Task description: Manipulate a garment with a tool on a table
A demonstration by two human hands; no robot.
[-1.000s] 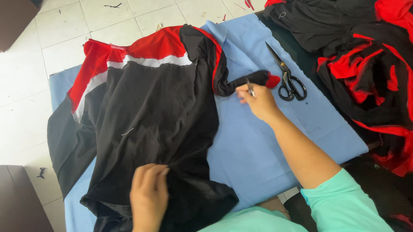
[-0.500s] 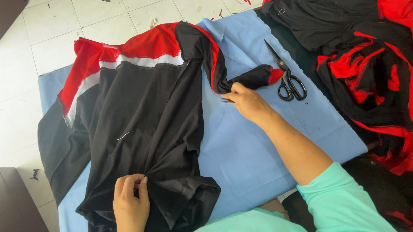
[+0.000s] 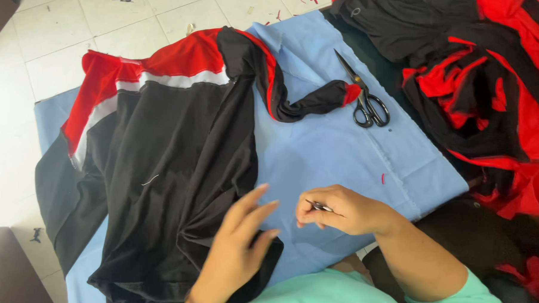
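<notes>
The right hand (image 3: 337, 212) pinches a small metal tool (image 3: 319, 207) over the blue worktop (image 3: 341, 149), the left hand (image 3: 240, 248) (fingers spread, holding nothing) rests on the black jacket (image 3: 169, 173), scissors (image 3: 363, 94) idle beyond.

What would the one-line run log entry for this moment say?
left hand open on black and red jersey | right hand pinching small metal tool | black scissors on blue cloth

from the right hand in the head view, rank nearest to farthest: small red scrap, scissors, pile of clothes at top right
1. Small red scrap: on the blue cloth, just up-right of the right hand.
2. Scissors: farther up the cloth.
3. Pile of clothes: top right corner.
</notes>
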